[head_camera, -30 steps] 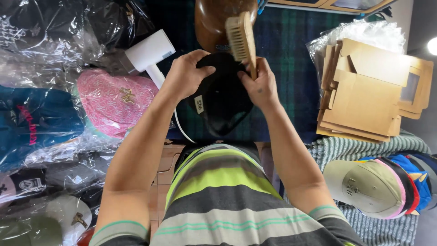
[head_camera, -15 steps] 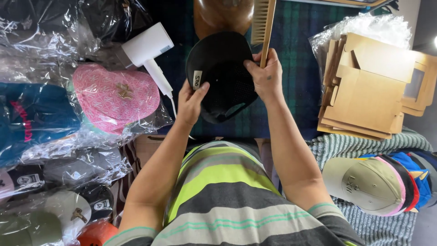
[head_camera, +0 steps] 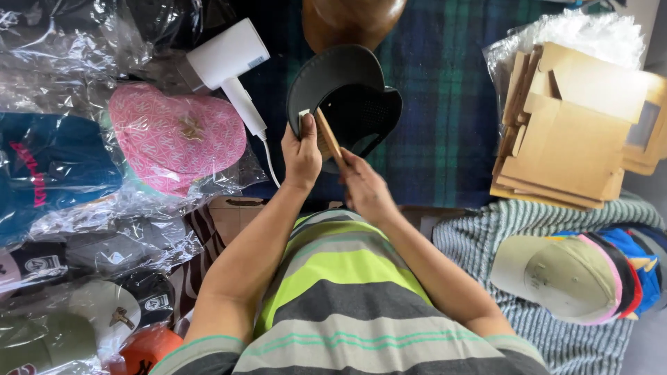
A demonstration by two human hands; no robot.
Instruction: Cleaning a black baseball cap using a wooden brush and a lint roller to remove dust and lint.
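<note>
So the black mesh-backed cap with the flat brim (head_camera: 345,104) is held up over the dark green plaid cloth (head_camera: 445,104), turned so you look into its underside. The left hand (head_camera: 301,154) has it pinched at the brim edge, thumb on the inside right by a small white tag, fingers wrapped behind. The right hand (head_camera: 361,186) is closed around the handle of a slim wooden brush (head_camera: 328,135), which lies slanted across the cap's opening, touching or just shy of the inside, hard to say which.

What I'd worry about: the cap hangs off one pinch at the brim, so a firm stroke could twist it out of that grip or bend the brim. The mesh looks like it could snag on bristles too.

Around it: a white hair dryer (head_camera: 229,66) just to the left, cord trailing toward the body, easy to catch with an elbow. Further left a pink patterned cap in clear plastic wrap (head_camera: 177,139), a round brown wooden form (head_camera: 351,21) above, flat cardboard boxes (head_camera: 570,132) to the right, and a stack of coloured caps (head_camera: 577,278) on a striped towel.
</note>
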